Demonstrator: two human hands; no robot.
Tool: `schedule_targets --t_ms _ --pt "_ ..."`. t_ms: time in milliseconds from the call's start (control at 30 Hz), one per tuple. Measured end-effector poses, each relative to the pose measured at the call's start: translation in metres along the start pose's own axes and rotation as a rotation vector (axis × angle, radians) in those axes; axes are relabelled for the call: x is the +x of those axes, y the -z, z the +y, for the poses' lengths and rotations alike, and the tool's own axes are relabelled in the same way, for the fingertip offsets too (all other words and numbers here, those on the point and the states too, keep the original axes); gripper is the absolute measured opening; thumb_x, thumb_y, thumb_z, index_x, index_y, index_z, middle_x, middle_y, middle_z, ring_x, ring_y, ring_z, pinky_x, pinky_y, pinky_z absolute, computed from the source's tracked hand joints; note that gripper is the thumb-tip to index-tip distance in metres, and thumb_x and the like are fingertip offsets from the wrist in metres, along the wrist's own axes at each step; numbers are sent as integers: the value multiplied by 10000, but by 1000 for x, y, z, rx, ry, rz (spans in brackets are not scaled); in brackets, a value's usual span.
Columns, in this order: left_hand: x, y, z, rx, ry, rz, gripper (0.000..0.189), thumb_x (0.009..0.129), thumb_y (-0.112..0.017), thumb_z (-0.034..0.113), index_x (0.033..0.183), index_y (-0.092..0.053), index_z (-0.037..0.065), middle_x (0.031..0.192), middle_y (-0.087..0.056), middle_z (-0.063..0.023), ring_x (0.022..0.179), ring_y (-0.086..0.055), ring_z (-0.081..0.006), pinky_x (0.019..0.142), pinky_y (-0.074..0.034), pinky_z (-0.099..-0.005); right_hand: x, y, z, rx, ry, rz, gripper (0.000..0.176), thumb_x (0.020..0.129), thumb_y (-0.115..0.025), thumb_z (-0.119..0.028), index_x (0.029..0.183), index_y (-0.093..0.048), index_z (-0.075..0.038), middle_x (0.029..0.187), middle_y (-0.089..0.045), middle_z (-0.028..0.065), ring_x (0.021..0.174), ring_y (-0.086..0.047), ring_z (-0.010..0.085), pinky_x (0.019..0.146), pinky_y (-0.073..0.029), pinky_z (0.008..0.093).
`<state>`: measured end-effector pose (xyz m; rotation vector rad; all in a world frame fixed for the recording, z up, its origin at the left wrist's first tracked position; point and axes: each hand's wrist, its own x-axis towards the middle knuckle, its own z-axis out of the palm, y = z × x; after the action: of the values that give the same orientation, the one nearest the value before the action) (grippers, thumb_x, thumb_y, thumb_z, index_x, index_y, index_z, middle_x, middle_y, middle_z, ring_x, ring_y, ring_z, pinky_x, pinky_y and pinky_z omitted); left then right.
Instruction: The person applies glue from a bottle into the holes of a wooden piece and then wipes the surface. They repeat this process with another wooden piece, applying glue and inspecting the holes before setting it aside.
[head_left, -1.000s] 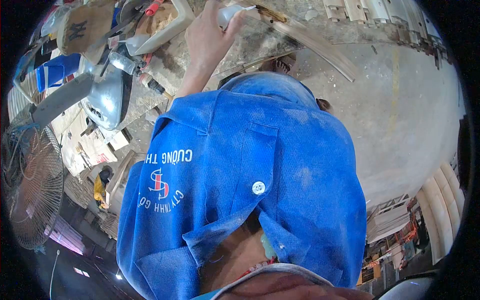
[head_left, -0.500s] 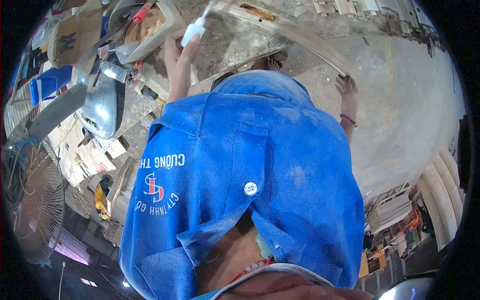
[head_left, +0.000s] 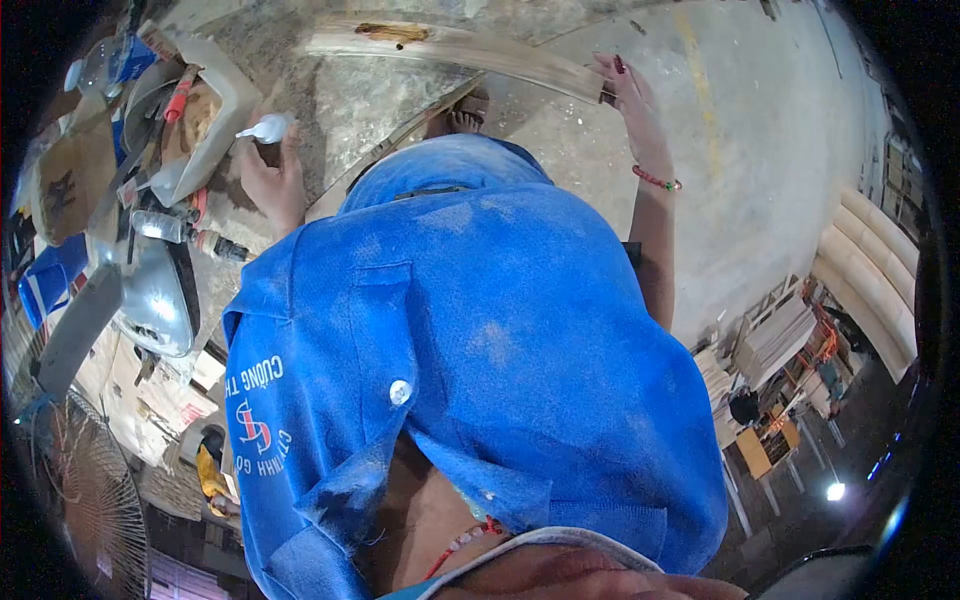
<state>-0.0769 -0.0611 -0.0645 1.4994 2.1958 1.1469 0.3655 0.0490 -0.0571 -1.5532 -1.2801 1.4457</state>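
Note:
My left hand is closed around a small white bottle with a narrow nozzle pointing left, near the rim of a light-coloured tray. A long pale wooden board with a dark brown knot-like mark lies across the top of the view. At its right end is my right hand, its fingers against the board's end; a small dark red spot shows by the fingertips. A beaded bracelet circles the right wrist.
Red-handled tool, clear bottle-like part, blue container and shiny metal piece lie at left. A fan stands lower left. Stacked wood and curved pale pieces are at right. A bare foot shows below the board.
The view has turned and shifted. My left hand has lowered with the bottle, whose nozzle now points left instead of up. My right hand remains at the board's end, with more forearm showing.

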Motion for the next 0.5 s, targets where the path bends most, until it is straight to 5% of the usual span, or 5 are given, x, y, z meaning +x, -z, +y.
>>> schedule_targets --t_ms 267,367,467,500 --pt "1 -1 2 20 22 -7 523 856 -758 266 1250 -565 -18 1106 -643 -130 1022 -600 -207 913 -449 -326 6 32 -35 -97 -53 -28 475 1027 -447 -394 1278 -583 -14 1174 -653 78 1010 -618 143 918 -469 293" --pt "1 -1 -3 100 46 -13 525 846 -763 292 1229 -571 -12 1094 -646 -136 1003 -612 -219 892 -461 -335 11 35 -32 -186 130 -4 480 992 -519 -407 1290 -578 -36 1175 -659 101 1017 -628 178 925 -471 307" --pt "1 -1 4 78 2 13 532 849 -752 325 1245 -581 13 1062 -651 -156 980 -629 -269 864 -472 -361 11 10 -28 -570 145 -6 523 913 -633 -404 1312 -563 -73 1167 -656 141 1044 -631 250 932 -477 339" --pt "1 -1 6 83 3 16 532 849 -752 325 1245 -581 13 1062 -651 -156 980 -629 -269 864 -472 -361 5 -5 -31 -780 380 -14 538 870 -674 -397 1297 -577 -85 1136 -658 156 1045 -627 285 927 -482 358"
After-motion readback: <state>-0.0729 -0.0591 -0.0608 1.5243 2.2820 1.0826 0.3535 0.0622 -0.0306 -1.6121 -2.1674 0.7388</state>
